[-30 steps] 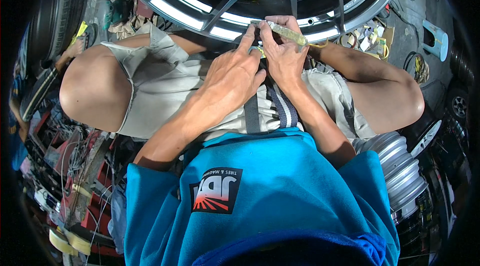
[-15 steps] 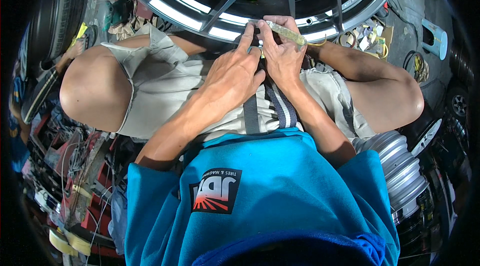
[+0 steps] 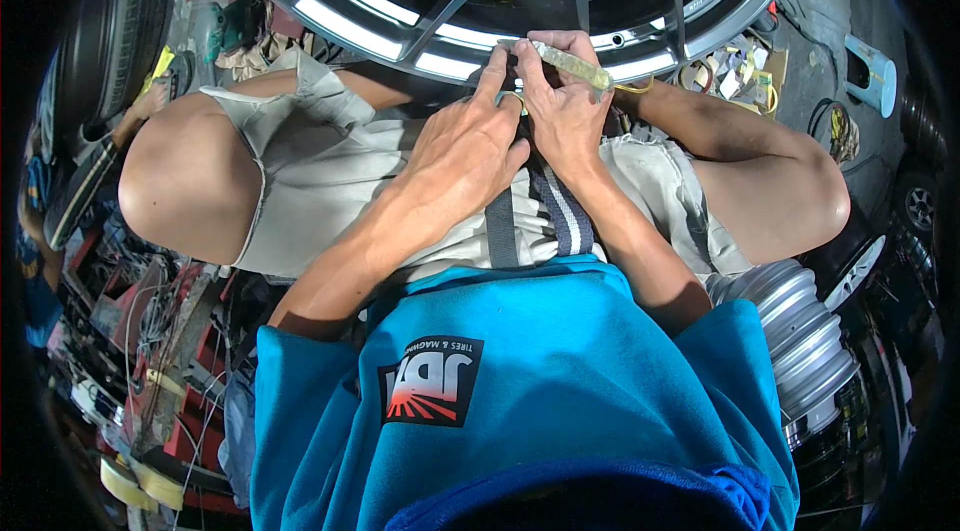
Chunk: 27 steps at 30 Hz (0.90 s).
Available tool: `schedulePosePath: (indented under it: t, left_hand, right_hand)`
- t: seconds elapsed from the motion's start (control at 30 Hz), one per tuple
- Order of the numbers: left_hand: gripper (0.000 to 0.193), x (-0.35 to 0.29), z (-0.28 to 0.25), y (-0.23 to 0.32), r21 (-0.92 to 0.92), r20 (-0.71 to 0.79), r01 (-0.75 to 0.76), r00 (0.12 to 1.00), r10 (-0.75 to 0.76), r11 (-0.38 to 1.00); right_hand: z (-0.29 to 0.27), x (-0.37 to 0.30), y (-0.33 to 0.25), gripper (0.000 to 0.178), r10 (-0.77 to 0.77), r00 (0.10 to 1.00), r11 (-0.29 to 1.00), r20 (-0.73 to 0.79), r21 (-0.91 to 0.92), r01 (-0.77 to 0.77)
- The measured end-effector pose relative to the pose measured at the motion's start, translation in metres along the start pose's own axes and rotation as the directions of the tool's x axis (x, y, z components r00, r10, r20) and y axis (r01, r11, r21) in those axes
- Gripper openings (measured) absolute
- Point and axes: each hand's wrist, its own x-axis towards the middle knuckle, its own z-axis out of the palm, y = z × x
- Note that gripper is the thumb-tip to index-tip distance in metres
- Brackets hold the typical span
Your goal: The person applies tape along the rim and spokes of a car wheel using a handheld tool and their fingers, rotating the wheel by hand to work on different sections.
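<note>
A large silver spoked wheel rim [image 3: 440, 67] lies in front of me, its near edge by my fingers. My right hand [image 3: 568, 116] is closed on a slim tool with a mottled yellowish handle [image 3: 572, 64]; its narrow grey tip points left along the rim's edge. My left hand [image 3: 462, 146] is beside it, index finger stretched out to the tool's tip. The other left fingers bend down and are partly hidden; one wears a ring. The two hands touch or nearly touch. I cannot make out what is beneath them.
My bent knees flank the rim. Dark tyres [image 3: 140, 21] stand at far left, with a person's foot [image 3: 155, 96] nearby. Cables and red metal parts [image 3: 190, 431] clutter the lower left. A light-blue stool [image 3: 870, 78] and paper scraps [image 3: 735, 76] are right; silver wheels [image 3: 785, 336] sit lower right.
Almost nothing differs. Both hands and the tool keep their places at the rim's edge, with the rim appearing shifted only very slightly.
</note>
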Motion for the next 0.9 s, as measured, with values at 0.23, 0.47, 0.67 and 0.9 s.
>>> schedulePosePath:
  t: [0.23,0.47,0.67,0.9]
  left_hand:
    - [0.038,0.0015,-0.0012,-0.0012,0.032,0.011,-0.056,0.998,0.055,0.998]
    - [0.031,0.0005,0.0018,0.0008,-0.009,-0.005,0.009,1.0,-0.009,1.0]
    - [0.035,0.0015,0.0008,0.0003,-0.002,0.008,-0.015,1.0,0.015,1.0]
    - [0.035,-0.001,0.0037,0.0,0.018,-0.024,-0.022,0.999,0.022,1.0]
  right_hand:
    - [0.0013,0.0,0.0001,0.019,-0.009,1.0,1.0,-0.004,-0.018,0.008]
    - [0.0024,-0.0005,0.0028,0.019,-0.045,0.999,0.999,-0.025,-0.019,0.045]
    - [0.0017,-0.0003,-0.0013,0.018,-0.022,1.0,0.999,-0.02,-0.035,0.021]
    - [0.0004,-0.0015,0.0012,0.018,-0.003,1.0,1.0,-0.006,0.029,0.003]
